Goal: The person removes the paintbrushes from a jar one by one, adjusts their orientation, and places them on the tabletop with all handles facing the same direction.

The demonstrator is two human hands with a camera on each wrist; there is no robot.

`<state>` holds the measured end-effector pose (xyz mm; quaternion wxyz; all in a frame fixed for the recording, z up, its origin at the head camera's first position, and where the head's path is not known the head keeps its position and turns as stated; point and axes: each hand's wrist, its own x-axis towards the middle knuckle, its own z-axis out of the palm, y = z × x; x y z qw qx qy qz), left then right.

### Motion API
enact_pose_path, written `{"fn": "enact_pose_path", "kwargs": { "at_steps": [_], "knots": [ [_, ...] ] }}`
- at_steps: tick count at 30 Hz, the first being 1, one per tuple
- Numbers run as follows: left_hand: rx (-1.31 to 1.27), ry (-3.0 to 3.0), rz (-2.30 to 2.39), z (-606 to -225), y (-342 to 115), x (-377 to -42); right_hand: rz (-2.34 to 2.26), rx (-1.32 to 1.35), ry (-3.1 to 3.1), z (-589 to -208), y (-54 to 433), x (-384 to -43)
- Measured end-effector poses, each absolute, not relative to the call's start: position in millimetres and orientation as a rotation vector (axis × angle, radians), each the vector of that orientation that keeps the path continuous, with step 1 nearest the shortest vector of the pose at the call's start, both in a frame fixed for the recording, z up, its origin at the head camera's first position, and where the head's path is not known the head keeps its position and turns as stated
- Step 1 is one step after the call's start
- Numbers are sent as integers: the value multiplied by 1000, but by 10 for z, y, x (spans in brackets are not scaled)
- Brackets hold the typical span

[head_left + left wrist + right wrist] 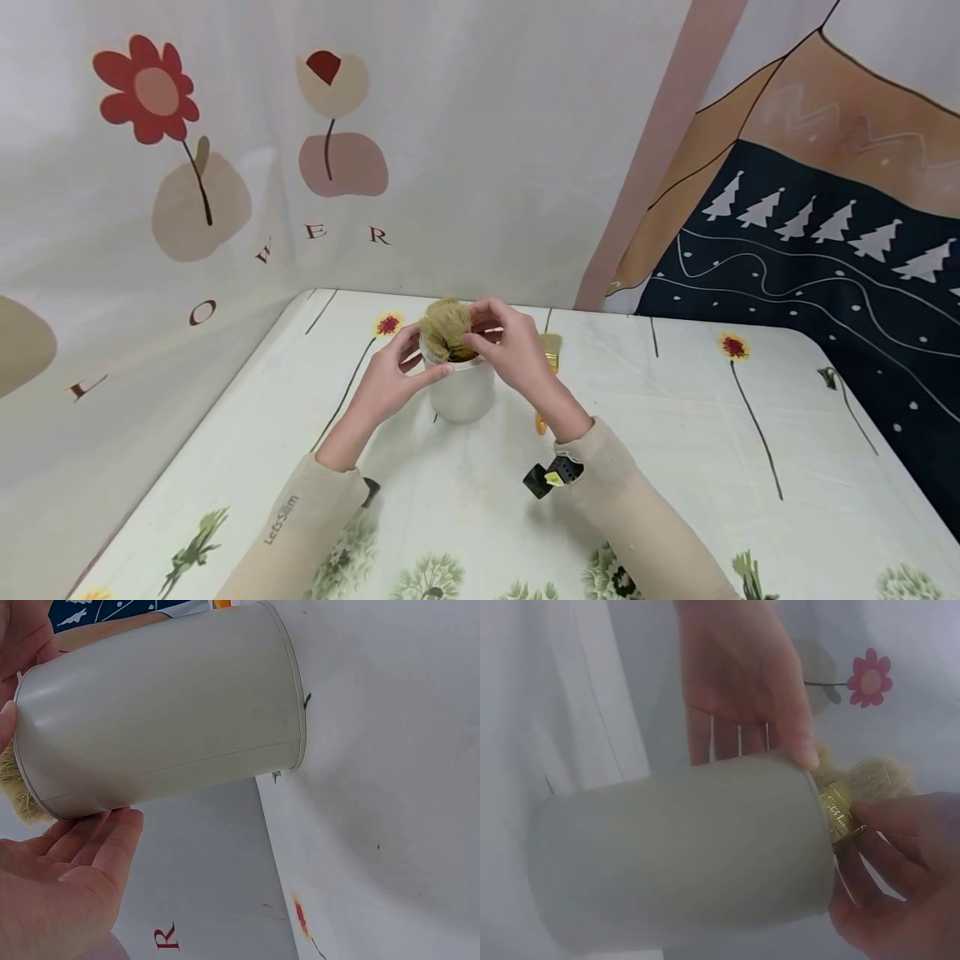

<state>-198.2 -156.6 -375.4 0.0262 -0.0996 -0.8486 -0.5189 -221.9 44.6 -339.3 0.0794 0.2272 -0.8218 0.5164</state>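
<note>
A light grey cylindrical cup [461,398] stands on the table, with paintbrushes [444,321] upright in it, pale bristles up. My left hand [386,382] holds the cup near its rim, thumb at the front and fingers along the far side. At the rim's right, my right hand [513,346] pinches a paintbrush at its gold metal band [838,814], as the right wrist view shows. The brush handles are hidden inside the cup [165,709]. Behind the right forearm lies another paintbrush [551,344], its orange handle partly covered.
A white cloth printed with flowers covers the table [465,500]. Printed curtains [480,150] hang just behind the table's back edge and along its left. Small black devices [538,481] are worn at both sleeves.
</note>
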Motion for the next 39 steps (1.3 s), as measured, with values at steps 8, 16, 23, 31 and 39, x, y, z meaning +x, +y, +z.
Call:
{"fn": "enact_pose_path", "kwargs": {
  "at_steps": [8, 16, 23, 31, 39],
  "knots": [
    [-286, -2645, -1594, -3768, -1580, -1979, 1631, 677, -2289, -3303, 504, -2213],
    [-280, -2645, -1601, -3764, -1581, -1983, 1660, 658, -2130, -3193, 556, -2218],
    [-268, -2651, -1602, -3750, -1565, -1989, 1688, 609, -1957, -3067, 636, -2266],
    [-270, -2650, -1585, -3758, -1560, -2004, 1861, 549, -1772, -2878, 817, -2315],
    [-271, -2633, -1602, -3772, -1574, -1999, 1882, 464, -1783, -2892, 970, -2338]
  ]
}}
